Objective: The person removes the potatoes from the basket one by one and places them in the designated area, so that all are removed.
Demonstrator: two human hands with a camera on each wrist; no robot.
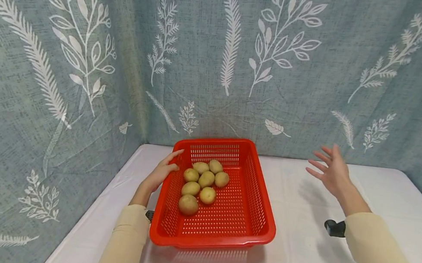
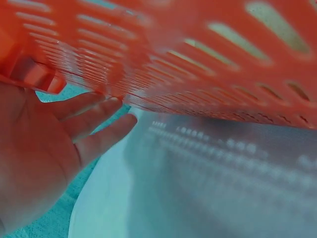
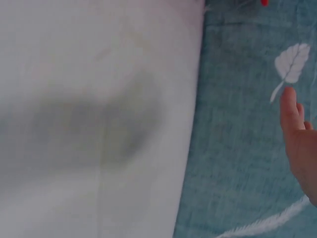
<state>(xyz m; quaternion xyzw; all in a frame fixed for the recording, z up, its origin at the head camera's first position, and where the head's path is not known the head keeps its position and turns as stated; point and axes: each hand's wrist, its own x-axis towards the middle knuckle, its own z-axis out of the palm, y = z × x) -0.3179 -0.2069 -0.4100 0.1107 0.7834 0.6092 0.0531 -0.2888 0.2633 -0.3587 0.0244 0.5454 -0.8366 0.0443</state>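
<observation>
A red plastic basket with slotted walls sits over the white table, left of centre. Several yellowish potatoes lie inside it, grouped at its left side. My left hand holds the left rim near the far corner, thumb and forefinger reaching over it. In the left wrist view the other fingers extend along the outside of the basket wall, and the thumb is hidden. Far right of the basket, my right hand hovers above the table with fingers spread and nothing in it.
A white cloth covers the table. Blue-green curtains with white leaf prints hang behind the table and along its sides. A black wrist device shows at the right sleeve. The basket's shadow falls below its front edge.
</observation>
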